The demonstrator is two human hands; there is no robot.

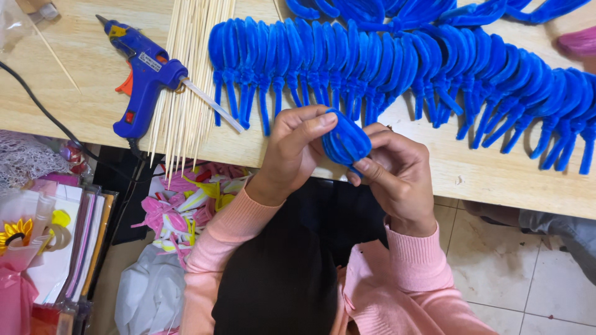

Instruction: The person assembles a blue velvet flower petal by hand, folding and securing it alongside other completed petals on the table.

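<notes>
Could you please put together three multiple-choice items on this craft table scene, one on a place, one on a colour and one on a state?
1. Where does the glue gun lie?
A. On the floor tiles
B. On the table, across the wooden skewers
C. In the left hand

2. What colour are the looped fuzzy petals laid in rows?
A. Blue
B. Yellow
C. White

3. How is the blue petal bundle held?
A. It lies untouched on the table
B. Only the right hand pinches it
C. The left hand and the right hand both grip it

Answers: 1 B, its body rests over the skewers; 2 A, every row is blue; 3 C, fingers of both hands close around it.
</notes>
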